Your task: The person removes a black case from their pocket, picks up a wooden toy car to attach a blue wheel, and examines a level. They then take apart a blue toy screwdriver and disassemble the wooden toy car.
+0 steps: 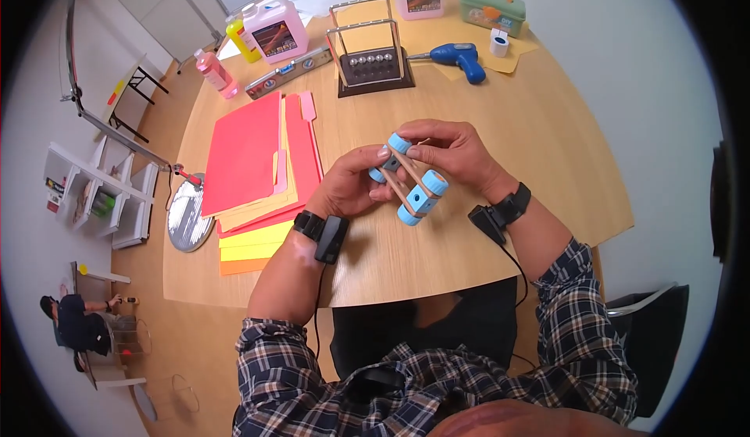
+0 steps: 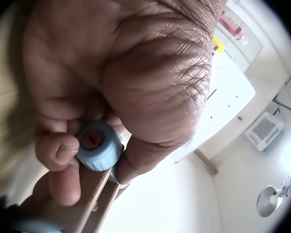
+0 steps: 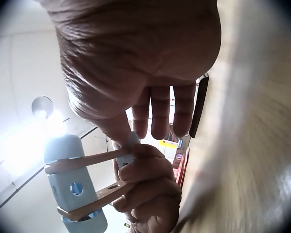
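Both hands hold a small toy frame over the table's near middle. Light blue end blocks (image 1: 423,200) with ribbed round caps are joined by two thin wooden strips (image 3: 99,158). My left hand (image 1: 351,181) grips the block at the far end, thumb on top and fingers underneath. In the left wrist view, a blue cap (image 2: 101,151) with a reddish-brown centre sits between its fingers and thumb. My right hand (image 1: 457,154) pinches that same end at its upper cap (image 1: 399,142) between thumb and index finger; its other fingers extend past it. The nearer block sticks out free.
Red and yellow folders (image 1: 246,156) lie stacked on the left. Behind stand a Newton's cradle (image 1: 375,70), a spirit level (image 1: 289,74), a blue drill (image 1: 461,58), a pink jug (image 1: 275,31), bottles and a green toolbox (image 1: 492,9). A person (image 1: 82,324) is far left.
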The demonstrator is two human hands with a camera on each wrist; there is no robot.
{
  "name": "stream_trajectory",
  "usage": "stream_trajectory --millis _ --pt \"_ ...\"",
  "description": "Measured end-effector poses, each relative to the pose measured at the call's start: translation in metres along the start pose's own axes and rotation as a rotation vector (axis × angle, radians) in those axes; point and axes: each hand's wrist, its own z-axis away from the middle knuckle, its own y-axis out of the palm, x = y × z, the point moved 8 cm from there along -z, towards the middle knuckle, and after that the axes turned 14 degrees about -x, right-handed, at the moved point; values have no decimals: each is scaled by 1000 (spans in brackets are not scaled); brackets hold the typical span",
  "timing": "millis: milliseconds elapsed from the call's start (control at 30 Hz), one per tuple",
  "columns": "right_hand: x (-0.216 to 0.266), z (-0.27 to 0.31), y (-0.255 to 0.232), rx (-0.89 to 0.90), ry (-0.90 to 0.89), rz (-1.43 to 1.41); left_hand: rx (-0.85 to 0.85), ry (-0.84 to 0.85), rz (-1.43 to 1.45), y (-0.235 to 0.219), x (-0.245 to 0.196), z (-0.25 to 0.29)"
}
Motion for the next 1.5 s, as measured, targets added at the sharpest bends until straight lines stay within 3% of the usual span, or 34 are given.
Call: stream_trajectory --millis 167,333,533,833,1000,1200,1500 --pt "5 1 2 -41 -75 2 -31 14 25 4 1 3" --pt "-1 0 2 -45 -43 -13 -22 46 -10 -1 0 0" --pt "-8 -3 1 -35 -28 -15 -132 76 -95 -7 -4 3" --pt "-10 -4 1 -42 -13 18 -250 125 -330 -3 -17 11" --pt "-13 -5 0 -66 -36 48 -319 220 -618 -9 -25 11" --pt "-15 -5 -2 -124 5 36 -390 328 -742 -4 -29 13" --pt "-12 -7 -10 -126 69 164 -398 294 -549 -16 -17 2"
